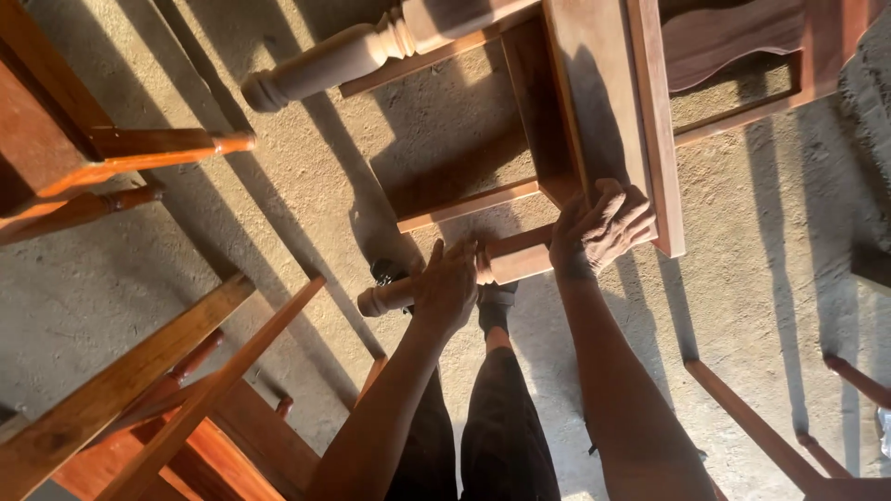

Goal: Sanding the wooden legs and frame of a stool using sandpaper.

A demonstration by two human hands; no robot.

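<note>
Table legs up on the concrete floor, both hands on its near corner.

Table lay overturned just beyond the person's feet, reddish-brown wood with turned legs and a framed underside. Nearest the person, the left hand was wrapped around the near leg, which pointed left off the table; the right hand gripped the table's edge rail beside it. The step looked like steadying or shifting the piece; any next move would call for firm holds. Chairs stood left of the table.

No packages, labels, signs or screens anywhere among the wooden furniture
</note>
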